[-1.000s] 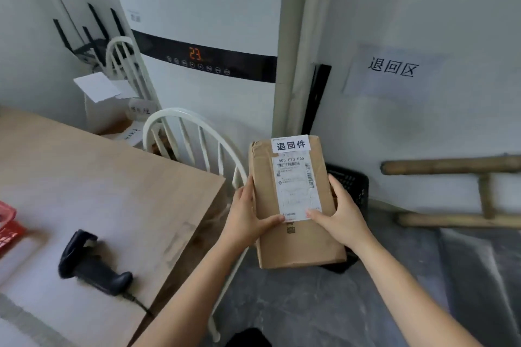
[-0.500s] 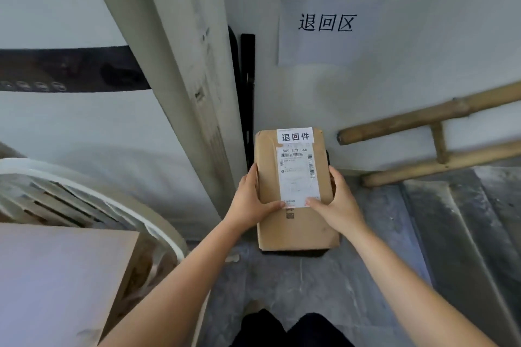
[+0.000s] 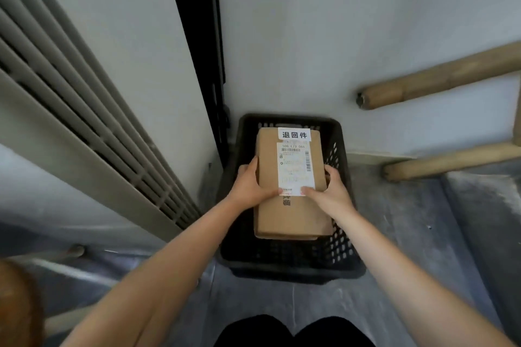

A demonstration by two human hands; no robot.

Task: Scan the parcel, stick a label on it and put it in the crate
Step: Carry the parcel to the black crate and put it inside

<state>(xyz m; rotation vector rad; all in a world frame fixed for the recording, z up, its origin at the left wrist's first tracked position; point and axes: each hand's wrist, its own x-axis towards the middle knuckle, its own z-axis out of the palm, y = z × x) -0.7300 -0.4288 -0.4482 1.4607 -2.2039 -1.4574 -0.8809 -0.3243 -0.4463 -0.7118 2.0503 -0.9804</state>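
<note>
A brown cardboard parcel (image 3: 269, 205) lies lengthwise inside the black perforated crate (image 3: 341, 248) on the floor by the wall. On its top are a white shipping slip with barcodes and a small white label (image 3: 294, 134) with black characters at the far end. My left hand (image 3: 249, 184) grips the parcel's left edge. My right hand (image 3: 329, 191) grips its right edge, with the thumb on the slip. A second brown edge shows just under the parcel's near end.
A tall white air-conditioner unit (image 3: 93, 87) with slatted vents stands close on the left. A black upright panel (image 3: 203, 51) leans in the corner behind the crate. Bamboo poles (image 3: 439, 79) lie against the wall on the right. The floor is grey.
I have moved closer and tilted down, and both hands have lowered the parcel into the black crate, which is now in full view.
</note>
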